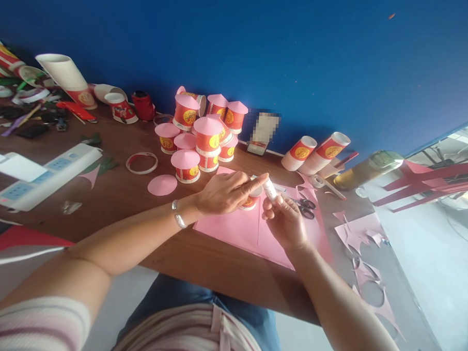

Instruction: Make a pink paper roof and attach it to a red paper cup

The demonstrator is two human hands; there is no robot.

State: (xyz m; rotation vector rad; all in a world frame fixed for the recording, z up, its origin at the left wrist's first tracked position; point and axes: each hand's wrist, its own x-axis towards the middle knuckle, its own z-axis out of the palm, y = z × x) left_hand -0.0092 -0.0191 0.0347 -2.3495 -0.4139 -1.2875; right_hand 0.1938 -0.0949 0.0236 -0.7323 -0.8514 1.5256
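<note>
White glue stick (270, 189) held in right hand (284, 221), grip closed round lower end, over pink paper (235, 230) on surface (132, 202); top end touched by left hand (223, 193) fingertips, grip there cannot be told; red cup (250, 202) half hidden beneath left hand; scissors (305, 207) near right hand.

Right hand (285, 223) gripping white glue stick (270, 189), left hand (223, 192) fingertips at its tip, above pink paper (239, 230), capped red cups (202, 135) behind on table (117, 196)
</note>
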